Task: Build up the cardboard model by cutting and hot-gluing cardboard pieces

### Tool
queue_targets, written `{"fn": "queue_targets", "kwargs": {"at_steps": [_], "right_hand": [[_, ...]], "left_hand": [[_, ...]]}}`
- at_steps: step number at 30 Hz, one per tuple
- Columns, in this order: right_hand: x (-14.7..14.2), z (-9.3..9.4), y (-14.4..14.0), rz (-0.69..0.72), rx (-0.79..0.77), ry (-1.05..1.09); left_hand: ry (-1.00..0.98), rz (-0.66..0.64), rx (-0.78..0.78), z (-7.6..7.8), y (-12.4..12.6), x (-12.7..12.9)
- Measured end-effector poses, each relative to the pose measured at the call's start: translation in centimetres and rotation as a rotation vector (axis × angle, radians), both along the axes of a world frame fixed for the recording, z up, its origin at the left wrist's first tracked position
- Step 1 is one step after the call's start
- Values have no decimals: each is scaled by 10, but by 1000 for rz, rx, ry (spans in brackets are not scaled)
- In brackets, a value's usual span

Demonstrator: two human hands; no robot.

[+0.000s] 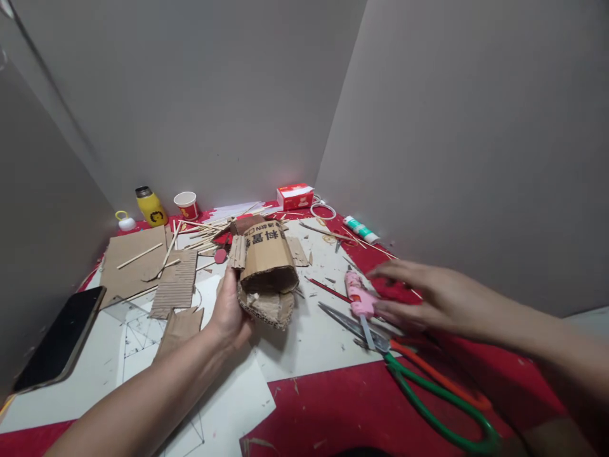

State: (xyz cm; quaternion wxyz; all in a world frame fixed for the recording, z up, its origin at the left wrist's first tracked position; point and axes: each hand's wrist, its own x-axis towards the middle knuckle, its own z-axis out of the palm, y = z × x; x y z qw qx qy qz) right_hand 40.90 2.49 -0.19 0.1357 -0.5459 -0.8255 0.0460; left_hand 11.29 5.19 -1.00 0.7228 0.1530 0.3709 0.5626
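Observation:
My left hand (231, 317) is closed around the lower side of a cardboard model (269, 260), a rounded hollow body with printed dark characters and a pointed flap at its open near end. To the right, a pink hot glue gun (356, 293) lies on the white board with a glue stick jutting from its back. My right hand (423, 295) is beside its handle, slightly blurred, thumb and fingers apart; whether they touch the handle is hard to make out. Large scissors (431, 381) with green and orange handles lie just below the glue gun, blades apart.
Cardboard pieces (133, 257), wooden sticks (204, 238) and drawn paper sheets (228, 393) cover the left and middle. A phone (59, 339) is at far left. A yellow bottle (152, 208), paper cup (186, 206), red box (295, 197) and tube (361, 230) stand or lie near grey walls.

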Motion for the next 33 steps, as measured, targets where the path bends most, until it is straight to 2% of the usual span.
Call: {"fn": "queue_targets", "kwargs": {"at_steps": [3, 6, 9, 13, 16, 18, 20, 22, 24, 25, 26, 29, 31, 33], "right_hand": [[-22, 28, 4, 94, 72, 294], [-50, 44, 18, 262, -40, 514], [-73, 45, 36, 419, -193, 601], [-87, 36, 58, 313, -392, 746], [-87, 30, 68, 207, -528, 892], [-85, 28, 71, 130, -588, 985], [-83, 26, 70, 21, -597, 1044], [-81, 24, 66, -96, -583, 1064], [-81, 24, 61, -190, -590, 1049], [-81, 24, 58, -230, -601, 1039], [-81, 24, 56, -260, -611, 1033], [-81, 22, 56, -276, -639, 1034], [-80, 19, 59, -225, -652, 1015], [-79, 14, 63, -170, -661, 981]], "left_hand": [[24, -68, -48, -1, -3, 3], [28, -175, -51, -2, -8, 6], [8, -258, -3, -5, -13, 8], [-6, -306, 10, -11, -13, 14], [69, -305, -15, -11, -10, 13], [213, -304, -73, -4, -11, 2], [423, -307, -101, 12, -15, -21], [644, -345, 39, 31, -21, -53], [972, -372, 209, 46, -26, -88], [1158, -332, 275, 50, -28, -104], [1333, -268, 333, 50, -28, -117], [1710, -328, 397, 35, -21, -134], [1838, -431, 473, 19, -11, -127], [1923, -513, 638, 6, 0, -113]]}}
